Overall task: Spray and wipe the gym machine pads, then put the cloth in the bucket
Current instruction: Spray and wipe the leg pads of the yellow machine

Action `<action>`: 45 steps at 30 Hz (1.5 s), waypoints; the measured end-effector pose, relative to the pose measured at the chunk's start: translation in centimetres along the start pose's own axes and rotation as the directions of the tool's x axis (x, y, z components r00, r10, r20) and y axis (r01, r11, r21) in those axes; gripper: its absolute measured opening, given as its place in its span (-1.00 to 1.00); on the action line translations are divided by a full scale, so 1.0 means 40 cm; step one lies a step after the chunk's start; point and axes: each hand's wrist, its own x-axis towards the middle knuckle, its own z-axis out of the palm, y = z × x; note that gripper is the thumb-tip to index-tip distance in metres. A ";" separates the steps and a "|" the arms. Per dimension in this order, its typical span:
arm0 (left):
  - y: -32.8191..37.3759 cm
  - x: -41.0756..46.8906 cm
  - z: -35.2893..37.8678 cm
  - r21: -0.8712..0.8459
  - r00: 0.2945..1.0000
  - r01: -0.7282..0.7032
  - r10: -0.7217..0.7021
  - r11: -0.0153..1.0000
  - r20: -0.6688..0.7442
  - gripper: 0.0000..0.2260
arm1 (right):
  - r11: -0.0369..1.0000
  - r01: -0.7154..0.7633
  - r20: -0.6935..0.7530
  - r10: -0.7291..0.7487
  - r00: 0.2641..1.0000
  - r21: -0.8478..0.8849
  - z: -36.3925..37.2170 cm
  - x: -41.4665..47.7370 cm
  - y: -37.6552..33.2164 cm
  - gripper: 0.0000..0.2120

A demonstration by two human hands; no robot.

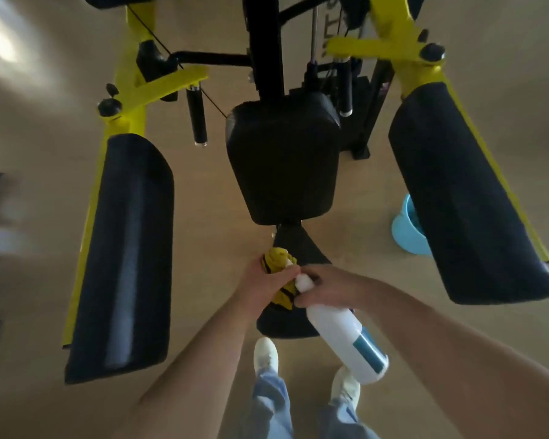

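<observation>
The left hand (267, 280) is curled tight around a bunched yellow cloth (278, 258) with black stripes, which sticks out above and below the fist. Just beside it, nearly touching, the right hand (327, 288) grips the neck of a white spray bottle (339, 331), fingers wrapped round the top; the bottle's body slants down to the right, its teal-labelled base nearest the camera. Both hands hover over the black seat pad (279, 326), below the centre back pad (282, 160). A light blue bucket (404, 231) stands on the floor, partly hidden behind the right arm pad (466, 198).
</observation>
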 end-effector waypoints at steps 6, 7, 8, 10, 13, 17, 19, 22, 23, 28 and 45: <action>-0.147 0.136 -0.002 -0.092 0.992 0.123 -0.123 0.988 0.005 -0.69 | 0.971 -0.092 -0.081 0.112 0.990 0.219 0.126 0.153 0.116 -0.81; -0.164 0.157 -0.005 -0.126 0.990 0.138 -0.142 0.982 -0.020 -0.68 | 0.963 -0.118 -0.108 0.148 0.983 0.243 0.134 0.180 0.129 -0.77; -0.180 0.179 -0.008 -0.156 0.988 0.144 -0.151 0.977 -0.038 -0.64 | 0.953 -0.139 -0.133 0.179 0.975 0.268 0.139 0.206 0.141 -0.72; -0.205 0.222 -0.013 -0.205 0.986 0.144 -0.159 0.968 -0.058 -0.56 | 0.943 -0.171 -0.161 0.223 0.961 0.287 0.147 0.258 0.159 -0.62; -0.238 0.280 -0.009 -0.246 0.978 0.141 -0.174 0.959 -0.116 -0.60 | 0.934 -0.210 -0.166 0.265 0.950 0.289 0.159 0.330 0.178 -0.56; -0.283 0.333 0.003 -0.279 0.968 0.134 -0.186 0.951 -0.167 -0.76 | 0.900 -0.224 -0.228 0.323 0.919 0.374 0.165 0.403 0.198 -0.58; -0.299 0.351 0.004 -0.294 0.966 0.128 -0.186 0.947 -0.177 -0.75 | 0.873 -0.224 -0.239 0.351 0.905 0.432 0.158 0.421 0.202 -0.66; -0.313 0.371 0.000 -0.331 0.958 0.110 -0.189 0.937 -0.217 -0.63 | 0.833 -0.216 -0.248 0.383 0.890 0.510 0.149 0.437 0.210 -0.76; -0.313 0.373 -0.001 -0.339 0.956 0.097 -0.183 0.936 -0.231 -0.57 | 0.822 -0.218 -0.245 0.391 0.887 0.526 0.148 0.439 0.211 -0.76; -0.315 0.377 -0.004 -0.326 0.948 0.063 -0.159 0.943 -0.274 -0.55 | 0.787 -0.227 -0.160 0.380 0.911 0.573 0.156 0.432 0.220 -0.70; -0.332 0.330 0.004 -0.389 0.928 0.179 -0.287 0.903 -0.238 -0.50 | 0.714 -0.245 -0.188 0.469 0.863 0.656 0.237 0.350 0.287 -0.70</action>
